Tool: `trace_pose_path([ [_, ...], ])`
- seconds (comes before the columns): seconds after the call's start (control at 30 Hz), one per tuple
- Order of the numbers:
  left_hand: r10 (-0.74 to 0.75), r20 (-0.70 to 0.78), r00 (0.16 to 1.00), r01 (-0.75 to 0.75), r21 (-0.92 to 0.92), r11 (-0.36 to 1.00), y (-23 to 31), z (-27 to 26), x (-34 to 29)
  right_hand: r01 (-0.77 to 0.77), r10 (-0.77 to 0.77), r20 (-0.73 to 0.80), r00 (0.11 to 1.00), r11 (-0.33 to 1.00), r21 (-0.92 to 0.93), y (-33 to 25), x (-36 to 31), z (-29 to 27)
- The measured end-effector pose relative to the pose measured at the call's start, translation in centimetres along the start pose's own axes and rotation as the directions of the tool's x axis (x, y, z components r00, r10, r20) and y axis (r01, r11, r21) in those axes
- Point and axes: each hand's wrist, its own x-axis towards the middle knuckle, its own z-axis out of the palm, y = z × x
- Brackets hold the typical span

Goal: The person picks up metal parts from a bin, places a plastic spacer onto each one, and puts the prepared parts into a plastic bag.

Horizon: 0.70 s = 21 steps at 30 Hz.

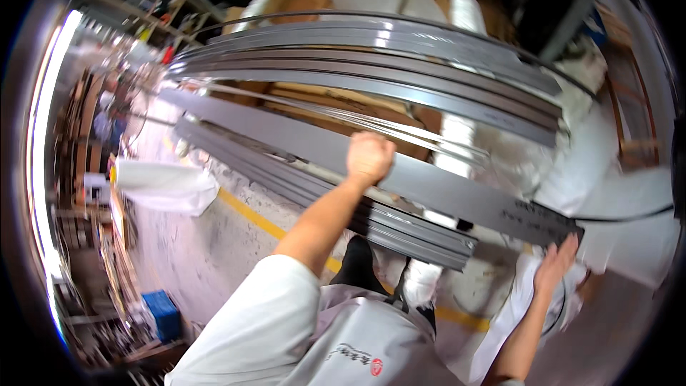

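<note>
Left hand [369, 156] is closed in a fist over the upper edge of a long flat grey metal strip [436, 187] that runs from upper left to lower right across the view. Right hand [557, 266] lies open, fingers spread, against a crumpled white cloth [520, 293] just below the strip's lower right end, where dark handwriting marks the metal. Beneath the strip sits a stack of similar grey metal profiles [336, 196], and above it a second bundle of shiny grey metal lengths [371, 64] rests over brown cardboard sheets [336, 111] and white wrapped bundles [572, 164]. Below, the pale concrete floor [193, 250] carries a yellow painted line [250, 216]. A white plastic-wrapped roll [164, 184] lies on the floor to the left, a blue plastic crate [163, 314] stands lower left, and cluttered shelving [86, 121] lines the left wall.
</note>
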Motion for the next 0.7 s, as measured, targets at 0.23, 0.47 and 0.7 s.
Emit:
trace_pose_path([
  [0.23, -0.118, 0.039, 0.992, 0.124, -0.291, 0.949, -0.5, -0.5, -1.2, 0.252, -0.249, -0.045, 0.967, 0.930, 0.269, -14.5, -7.5, -3.0],
  [0.47, -0.196, 0.084, 0.977, 0.134, -0.956, 0.262, -2.8, -2.3, -2.7, 0.391, -0.446, 0.097, 0.890, 0.854, 0.344, -31.1, -13.8, -6.2],
  [0.7, 0.205, 0.145, 0.968, 0.053, -0.916, 0.398, -17.0, -8.5, -21.6, 0.459, -0.563, 0.144, 0.814, 0.774, 0.436, -42.0, -17.2, -5.5],
])
